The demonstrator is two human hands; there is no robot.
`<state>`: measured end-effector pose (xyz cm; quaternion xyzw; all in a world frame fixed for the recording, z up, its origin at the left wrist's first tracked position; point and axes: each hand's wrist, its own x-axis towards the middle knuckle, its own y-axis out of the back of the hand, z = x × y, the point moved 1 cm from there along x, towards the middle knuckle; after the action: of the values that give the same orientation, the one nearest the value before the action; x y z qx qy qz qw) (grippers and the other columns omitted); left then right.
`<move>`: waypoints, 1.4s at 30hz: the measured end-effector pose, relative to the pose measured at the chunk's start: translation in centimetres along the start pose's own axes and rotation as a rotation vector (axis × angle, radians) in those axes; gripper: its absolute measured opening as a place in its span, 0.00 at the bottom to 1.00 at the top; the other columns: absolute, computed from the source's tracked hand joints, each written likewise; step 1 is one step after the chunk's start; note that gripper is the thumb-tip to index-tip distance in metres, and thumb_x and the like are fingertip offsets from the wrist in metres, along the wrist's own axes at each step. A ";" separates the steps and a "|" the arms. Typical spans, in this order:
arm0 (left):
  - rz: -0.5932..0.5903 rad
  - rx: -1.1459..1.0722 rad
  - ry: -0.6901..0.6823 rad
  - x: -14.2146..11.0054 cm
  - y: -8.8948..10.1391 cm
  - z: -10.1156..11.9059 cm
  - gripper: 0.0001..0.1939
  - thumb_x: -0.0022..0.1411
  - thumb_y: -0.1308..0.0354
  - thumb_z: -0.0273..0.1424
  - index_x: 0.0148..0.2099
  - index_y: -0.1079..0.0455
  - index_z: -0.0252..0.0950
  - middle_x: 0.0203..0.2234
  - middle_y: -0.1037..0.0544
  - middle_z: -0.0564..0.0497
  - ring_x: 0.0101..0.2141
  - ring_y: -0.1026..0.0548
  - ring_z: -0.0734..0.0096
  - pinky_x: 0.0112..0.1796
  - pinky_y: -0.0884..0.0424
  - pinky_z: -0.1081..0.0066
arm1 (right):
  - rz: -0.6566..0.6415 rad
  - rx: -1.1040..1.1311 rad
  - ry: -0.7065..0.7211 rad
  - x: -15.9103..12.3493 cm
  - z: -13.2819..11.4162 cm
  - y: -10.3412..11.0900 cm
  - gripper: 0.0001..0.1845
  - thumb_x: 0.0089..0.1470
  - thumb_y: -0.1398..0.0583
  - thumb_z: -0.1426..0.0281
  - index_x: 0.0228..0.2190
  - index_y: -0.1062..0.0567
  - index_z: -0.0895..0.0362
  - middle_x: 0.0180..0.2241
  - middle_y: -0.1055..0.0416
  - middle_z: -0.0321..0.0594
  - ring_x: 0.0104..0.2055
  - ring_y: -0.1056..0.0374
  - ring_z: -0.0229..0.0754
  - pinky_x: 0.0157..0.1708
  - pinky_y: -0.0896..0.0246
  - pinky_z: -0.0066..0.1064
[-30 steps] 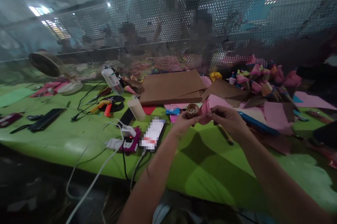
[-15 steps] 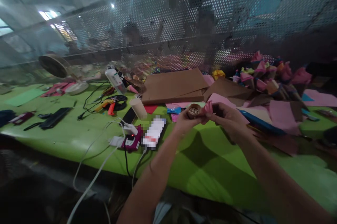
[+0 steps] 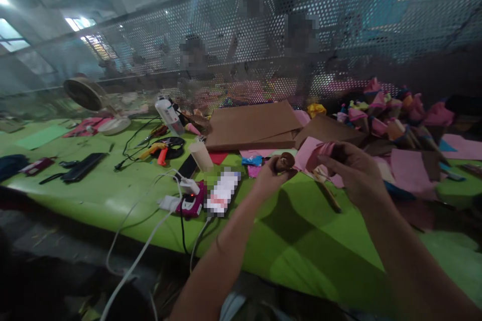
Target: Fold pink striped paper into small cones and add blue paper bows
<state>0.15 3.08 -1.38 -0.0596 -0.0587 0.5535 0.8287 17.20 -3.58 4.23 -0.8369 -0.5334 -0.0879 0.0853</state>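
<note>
My left hand (image 3: 270, 176) is closed around a small brown paper cone (image 3: 285, 161), its round open end facing up towards me; what lies inside is hard to make out. To the right of it, my right hand (image 3: 352, 170) pinches a pink sheet of paper (image 3: 311, 154) between thumb and fingers. The pink sheet is partly folded, and its left edge comes close to the brown cone; whether they touch I cannot tell. Beneath the right hand a thin brown stick or pencil-like thing (image 3: 328, 194) lies on the green table cover (image 3: 301, 255).
Behind my hands lies a flat brown cardboard piece (image 3: 252, 122). Pink-topped paper cones (image 3: 376, 112) are heaped at the back right. On the left are a lit phone (image 3: 224, 193), a magenta power strip (image 3: 196, 203) with cables, an orange-yellow glue gun (image 3: 154, 149) and a fan (image 3: 85, 94).
My right hand has moved right, away from the left. The pink paper, gathered and twisted before, is now more spread out. The brown cone has tilted and shifted slightly right.
</note>
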 end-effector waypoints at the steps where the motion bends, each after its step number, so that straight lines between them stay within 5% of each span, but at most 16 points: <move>1: -0.002 0.052 -0.026 -0.1 0.1 0.1 0.20 0.46 0.26 0.29 0.43 0.25 0.38 0.37 0.20 0.49 0.39 0.24 0.65 0.47 0.30 0.64 | 0.030 0.023 0.011 -0.1 -0.3 0.1 0.19 0.37 0.26 0.59 0.30 0.23 0.54 0.24 0.27 0.33 0.23 0.39 0.34 0.21 0.44 0.27; 11: -0.104 0.379 -0.310 -0.7 0.1 -0.5 0.13 0.61 0.37 0.32 0.48 0.30 0.38 0.46 0.23 0.44 0.47 0.26 0.60 0.52 0.32 0.60 | 0.006 -0.045 0.030 -1.0 -1.6 -0.5 0.19 0.37 0.27 0.59 0.30 0.23 0.54 0.21 0.28 0.32 0.22 0.38 0.36 0.21 0.43 0.29; 25: -0.094 0.586 -0.504 -0.7 0.4 -0.5 0.15 0.63 0.41 0.26 0.51 0.34 0.39 0.48 0.24 0.44 0.48 0.26 0.60 0.53 0.29 0.55 | -0.049 -0.063 0.126 -0.8 -0.3 -0.4 0.18 0.42 0.27 0.58 0.33 0.22 0.53 0.28 0.23 0.36 0.28 0.30 0.41 0.27 0.35 0.33; 42: -0.115 0.621 -0.502 -0.7 0.4 -0.1 0.14 0.62 0.40 0.24 0.50 0.34 0.38 0.46 0.23 0.46 0.46 0.26 0.62 0.50 0.29 0.60 | -0.081 -0.099 0.194 -1.0 -0.3 -0.7 0.13 0.48 0.30 0.61 0.35 0.23 0.53 0.30 0.22 0.38 0.31 0.27 0.45 0.32 0.30 0.37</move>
<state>-0.51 2.57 -1.57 0.3342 -0.0924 0.4951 0.7967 16.15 -4.21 4.36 -0.8054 -0.5511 -0.1984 0.0914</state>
